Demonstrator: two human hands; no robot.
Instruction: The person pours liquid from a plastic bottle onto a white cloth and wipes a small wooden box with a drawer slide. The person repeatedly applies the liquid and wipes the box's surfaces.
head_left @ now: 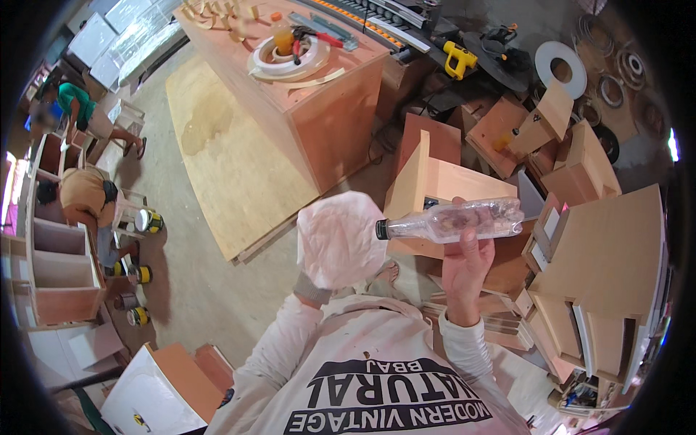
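Note:
In my right hand (467,267) I grip a clear plastic bottle (446,223) with a dark cap. The bottle lies on its side in the air, its capped neck pointing left. Fingers wrap the bottle from below and behind, thumb on the near side. A pale pinkish-white cloth (341,235) is held by my left hand, spread over it so that its fingers are hidden; just the grey cuff (312,288) shows below. The bottle's cap reaches the cloth's right edge; whether they touch I cannot tell. What is inside the bottle, if anything, is unclear.
Ahead stands a wooden cabinet (333,123) bearing tape rolls and red-handled pliers (317,36). A plywood sheet (225,159) lies left of it. Wooden boxes and panels (594,254) crowd the right, near a yellow power tool (458,59). Two people work far left beside paint cans (149,220).

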